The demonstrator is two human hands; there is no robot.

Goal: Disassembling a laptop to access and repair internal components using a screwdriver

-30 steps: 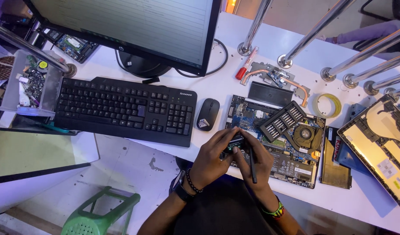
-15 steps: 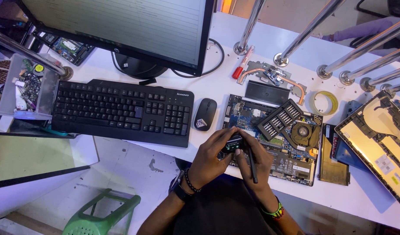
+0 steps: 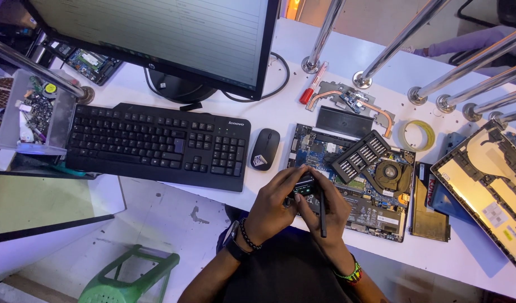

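A small dark part point(image 3: 304, 186) was held between both hands, just in front of the opened laptop base point(image 3: 356, 185). Most of the small part was hidden by fingers, so its kind could not be told. The left hand point(image 3: 274, 205) was closed around its left side. The right hand point(image 3: 331, 207) was closed on its right side, and a thin black tool point(image 3: 322, 210) was also gripped there, pointing down toward the body. The tip of the tool could not be made out.

A black bit holder point(image 3: 361, 155) was laid across the laptop base, and a round fan point(image 3: 390, 171) was seen at its right. A black mouse point(image 3: 265, 149) was just left of the laptop base, and a black keyboard point(image 3: 157, 146) was farther left. A monitor point(image 3: 162, 39) was cut off by the top edge, behind and left of the laptop base. A copper heat pipe point(image 3: 353, 101) and a red screwdriver point(image 3: 314, 87) were placed behind the laptop base. A tape roll point(image 3: 418, 136) was near its right back corner. A laptop lid point(image 3: 488, 185) at the right was cut off by the picture edge.

Everything was laid on a white table point(image 3: 280, 120). Shiny metal poles point(image 3: 392, 47) were fixed along its back. A green stool point(image 3: 129, 278) was seen on the floor, far left of the laptop base.
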